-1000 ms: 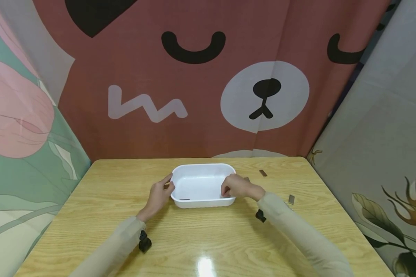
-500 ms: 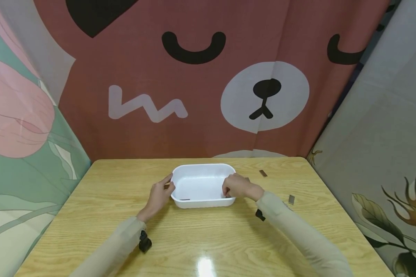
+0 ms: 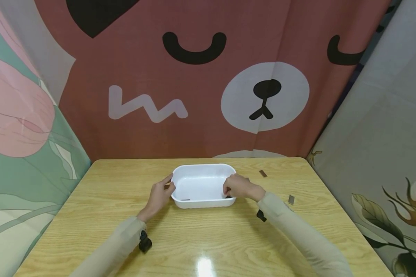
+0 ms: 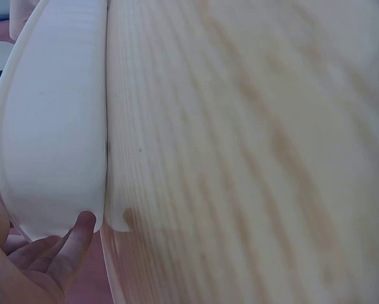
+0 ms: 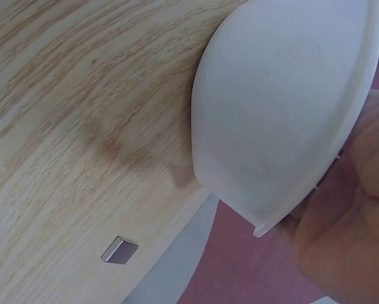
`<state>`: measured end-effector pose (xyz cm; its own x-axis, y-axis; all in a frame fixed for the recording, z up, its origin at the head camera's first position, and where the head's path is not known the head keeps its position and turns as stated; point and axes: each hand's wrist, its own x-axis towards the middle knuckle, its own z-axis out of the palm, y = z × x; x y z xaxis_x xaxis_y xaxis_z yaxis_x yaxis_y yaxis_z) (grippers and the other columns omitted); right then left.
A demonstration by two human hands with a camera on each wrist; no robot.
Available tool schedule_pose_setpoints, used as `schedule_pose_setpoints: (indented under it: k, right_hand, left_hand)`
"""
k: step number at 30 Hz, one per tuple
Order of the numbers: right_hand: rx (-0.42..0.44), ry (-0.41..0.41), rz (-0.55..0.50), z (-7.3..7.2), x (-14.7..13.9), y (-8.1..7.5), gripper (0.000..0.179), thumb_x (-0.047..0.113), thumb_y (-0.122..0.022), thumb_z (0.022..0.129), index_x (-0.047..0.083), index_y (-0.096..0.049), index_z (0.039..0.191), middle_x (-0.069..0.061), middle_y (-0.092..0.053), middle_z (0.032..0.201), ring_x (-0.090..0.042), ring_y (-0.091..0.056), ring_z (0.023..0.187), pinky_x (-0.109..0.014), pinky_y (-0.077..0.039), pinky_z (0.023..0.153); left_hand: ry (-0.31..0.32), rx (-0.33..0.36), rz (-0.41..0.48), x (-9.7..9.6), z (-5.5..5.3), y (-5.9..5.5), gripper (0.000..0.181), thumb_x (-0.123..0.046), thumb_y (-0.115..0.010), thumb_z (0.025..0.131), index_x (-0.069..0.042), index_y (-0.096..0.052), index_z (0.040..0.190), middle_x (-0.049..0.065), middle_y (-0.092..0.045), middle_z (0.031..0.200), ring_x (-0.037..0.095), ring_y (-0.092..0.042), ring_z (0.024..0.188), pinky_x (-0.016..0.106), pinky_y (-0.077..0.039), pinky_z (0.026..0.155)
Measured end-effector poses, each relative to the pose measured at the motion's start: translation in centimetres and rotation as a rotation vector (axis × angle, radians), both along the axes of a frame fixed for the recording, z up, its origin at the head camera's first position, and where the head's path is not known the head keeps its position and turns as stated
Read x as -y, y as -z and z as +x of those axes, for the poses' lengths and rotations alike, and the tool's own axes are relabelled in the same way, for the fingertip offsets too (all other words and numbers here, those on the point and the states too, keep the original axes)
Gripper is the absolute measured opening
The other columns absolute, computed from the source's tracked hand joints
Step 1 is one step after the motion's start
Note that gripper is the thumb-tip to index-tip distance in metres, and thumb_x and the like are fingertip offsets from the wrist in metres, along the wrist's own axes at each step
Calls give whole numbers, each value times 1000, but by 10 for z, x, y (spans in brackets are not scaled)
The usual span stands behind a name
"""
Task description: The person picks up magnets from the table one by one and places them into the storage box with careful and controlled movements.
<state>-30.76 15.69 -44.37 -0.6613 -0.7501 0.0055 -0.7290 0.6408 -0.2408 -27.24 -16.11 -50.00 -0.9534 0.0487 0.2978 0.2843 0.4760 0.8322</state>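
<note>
My left hand (image 3: 158,195) is gripping the tub (image 3: 197,185) at left; my right hand (image 3: 240,186) is reaching inside at right, its hold unclear.

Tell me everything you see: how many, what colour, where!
Wood-grain table: one, yellowish, under the tub.
Oblong plastic-looking tub: one, white, on the table.
Small flat rectangular pieces: three, grey-brown, right of the tub.
Thin slivers: two, dark, inside the tub, left and right.
Bear-print cloth: one, reddish-brown, behind the table.
Flower-print cloths: two, green-pink and grey, left and right.
Small devices: two, black, at the wrists.
Cloth sleeves: two, beige, both arms.
Left hand, right hand: two, at the tub's ends.
</note>
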Motion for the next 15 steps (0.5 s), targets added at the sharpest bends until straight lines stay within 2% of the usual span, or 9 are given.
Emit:
schedule_pose_setpoints:
  k: [10, 15]
  right_hand:
    - [25, -8, -20, 0, -2, 1, 10, 2, -74, 87, 9, -79, 82, 0, -73, 82, -9, -59, 70, -28, -55, 67]
    - [32, -38, -81, 0, -5, 2, 10, 1, -71, 88, 8, -78, 85, -1, -73, 83, -9, -61, 72, -25, -54, 68]
  left_hand:
    - [8, -5, 8, 0, 0, 1, 46, -6, -53, 98, 7, -46, 142, 25, -50, 140, 36, -65, 109, 31, -59, 80]
    - [9, 0, 3, 0, 1, 1, 47, -5, -52, 98, 7, -46, 143, 25, -50, 141, 37, -64, 110, 30, -58, 82]
